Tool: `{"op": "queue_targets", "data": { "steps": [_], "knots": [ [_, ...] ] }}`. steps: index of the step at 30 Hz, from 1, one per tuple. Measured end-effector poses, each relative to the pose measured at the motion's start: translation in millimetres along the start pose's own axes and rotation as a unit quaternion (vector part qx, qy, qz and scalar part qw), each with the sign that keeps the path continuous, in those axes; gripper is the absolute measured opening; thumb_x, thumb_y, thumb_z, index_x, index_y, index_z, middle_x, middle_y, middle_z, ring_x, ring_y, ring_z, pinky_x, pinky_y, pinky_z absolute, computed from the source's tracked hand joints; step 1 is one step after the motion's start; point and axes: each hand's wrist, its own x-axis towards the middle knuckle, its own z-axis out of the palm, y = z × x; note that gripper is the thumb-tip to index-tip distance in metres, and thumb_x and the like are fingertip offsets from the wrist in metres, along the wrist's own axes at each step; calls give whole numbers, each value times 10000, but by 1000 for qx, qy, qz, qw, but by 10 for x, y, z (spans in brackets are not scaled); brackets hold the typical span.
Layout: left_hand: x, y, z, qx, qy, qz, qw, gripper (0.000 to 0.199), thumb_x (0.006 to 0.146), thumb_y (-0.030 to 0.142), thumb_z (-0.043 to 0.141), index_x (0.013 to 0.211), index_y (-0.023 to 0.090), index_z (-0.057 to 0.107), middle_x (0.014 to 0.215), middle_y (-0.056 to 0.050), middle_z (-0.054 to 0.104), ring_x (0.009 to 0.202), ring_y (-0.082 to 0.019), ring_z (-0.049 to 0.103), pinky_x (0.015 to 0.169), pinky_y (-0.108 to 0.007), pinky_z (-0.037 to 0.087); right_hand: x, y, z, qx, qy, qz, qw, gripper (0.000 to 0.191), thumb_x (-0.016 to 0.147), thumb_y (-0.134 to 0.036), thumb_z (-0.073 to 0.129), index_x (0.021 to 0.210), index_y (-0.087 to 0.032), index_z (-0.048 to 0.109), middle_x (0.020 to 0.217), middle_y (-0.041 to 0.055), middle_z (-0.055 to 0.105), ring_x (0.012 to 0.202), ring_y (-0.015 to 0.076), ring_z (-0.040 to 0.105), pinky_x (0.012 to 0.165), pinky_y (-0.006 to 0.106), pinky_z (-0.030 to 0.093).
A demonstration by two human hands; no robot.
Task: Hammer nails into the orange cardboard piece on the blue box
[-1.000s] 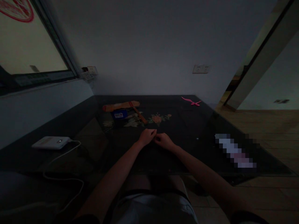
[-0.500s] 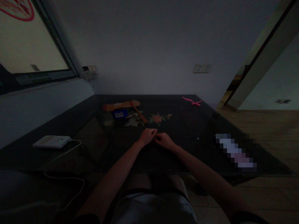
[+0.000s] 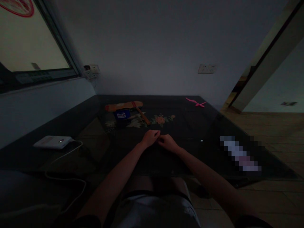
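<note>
My left hand (image 3: 152, 137) rests closed on the dark glossy table (image 3: 185, 126), near its middle. Right beside it lies my right hand (image 3: 167, 142), closed as well, the two nearly touching. Nothing shows in either hand, but the insides of the fingers are hidden. Beyond them is a printed pink flower (image 3: 160, 120) on the tabletop. Farther back to the left, a blue box (image 3: 123, 114) with a white label sits before a long orange-brown item (image 3: 123, 106). A brown stick-like handle (image 3: 143, 116) slants from there toward my left hand.
A white device (image 3: 53, 142) with a white cable lies at the left. A pink ribbon (image 3: 196, 103) is at the back right, and a blurred pale strip (image 3: 239, 153) at the right. A small shiny object (image 3: 201, 141) lies right of my hands.
The camera view has shifted very slightly. Both hands keep the same pose and place, and the objects on the table have not moved.
</note>
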Motion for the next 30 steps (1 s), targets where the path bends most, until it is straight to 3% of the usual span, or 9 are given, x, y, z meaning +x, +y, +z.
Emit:
{"op": "queue_targets", "data": {
  "steps": [4,9,12,15,18,21,23,26,30],
  "knots": [
    [35,22,-14,-12,-33,8,999,441,917,355,291,586,152,501,558,12,501,548,-113,456,528,-237,289,-44,-23,-11,-3,13,-3,1000,274,898,-310,543,1120,-151,567,1090,69,604,888,186,613,751,384,521],
    [141,-67,-245,-9,-64,47,997,377,884,391,401,625,151,535,581,25,519,566,-105,474,529,-219,309,-125,-118,-72,-2,49,-26,998,212,873,-272,536,720,-139,599,622,-17,574,586,112,536,568,231,391],
    [273,-328,-584,26,-24,50,998,313,889,391,406,780,164,591,661,14,579,602,-116,523,565,-220,347,-162,-191,-100,6,58,-43,997,223,859,-266,530,669,-155,557,574,-35,529,530,91,483,506,204,302],
    [436,-752,-1093,100,59,13,993,314,886,425,412,979,178,582,756,-13,627,655,-147,571,619,-244,399,-188,-243,-108,14,53,-57,997,238,852,-253,523,633,-162,524,577,-36,521,530,86,474,507,199,279],
    [578,-1238,-1667,204,128,12,970,600,768,535,561,1243,182,457,1113,-93,605,980,-235,568,829,-324,422,-208,-271,-112,19,45,-63,997,219,845,-244,523,641,-166,525,605,-25,539,557,94,491,524,200,282],
    [670,-1661,-2113,322,53,-18,945,970,637,647,621,1409,186,258,1371,-151,430,1234,-333,405,998,-428,312,-224,-289,-125,22,40,-60,997,188,836,-229,522,659,-168,537,635,-10,565,574,103,506,531,203,284],
    [710,-1861,-2274,365,-24,-46,930,1142,574,706,616,1453,163,130,1453,-179,316,1309,-362,307,1046,-457,239,-229,-303,-139,20,31,-55,998,183,836,-226,518,665,-168,542,647,-2,579,580,108,516,533,205,286],
    [754,-2032,-2332,383,-107,-78,914,1217,552,758,573,1467,188,10,1506,-179,199,1353,-386,217,1050,-527,190,-225,-310,-156,7,8,-38,999,186,844,-233,508,675,-170,552,669,11,601,593,116,531,538,212,290],
    [792,-2116,-2262,377,-135,-83,913,1186,570,772,541,1463,243,-33,1516,-161,173,1346,-396,233,1027,-546,212,-205,-267,-142,9,-15,-19,1000,160,843,-222,509,703,-169,566,708,24,627,623,124,555,550,213,303]
  ]
}}
